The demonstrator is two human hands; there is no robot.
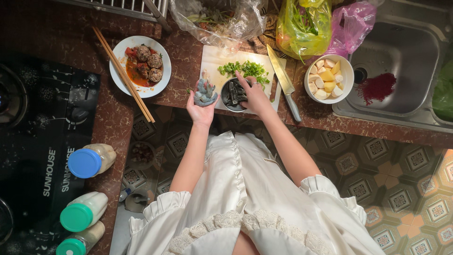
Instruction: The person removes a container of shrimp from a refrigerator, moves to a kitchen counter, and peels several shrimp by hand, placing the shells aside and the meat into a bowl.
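Head view, looking down along a dark red speckled counter [188, 66]. Left hand [202, 106] palm up at the counter edge, fingers loosely cupped under a small heap of grey-blue raw shrimp [205, 92] that rests in the palm; hand half open, cradling more than gripping. Right hand [254, 94] just beside it, fingers bent down into a small dark bowl [232, 94]; fingertips are among the dark contents, and whether they pinch anything cannot be told. A ring shows on one finger. Bowl stands at the near edge of a white cutting board [214, 59], touching the shrimp hand's side. On the board behind the bowl, a pile of chopped green herbs [245, 69]. A kitchen knife [284, 80] lies slanted along the board's right edge, handle toward the person. Right of the knife, a white bowl of pale yellow chunks [329, 78], near the steel sink [406, 56], which holds a red scrubber-like tuft [378, 87]. Left of the board, a white plate of meatballs in red sauce [141, 66], with wooden chopsticks [123, 73] laid across its left rim. Plastic bags of greens [302, 23] at the back. Far left, a black cooktop [42, 141]; three capped bottles [87, 208] near it, one blue lid, two green. White ruffled sleeves and apron below
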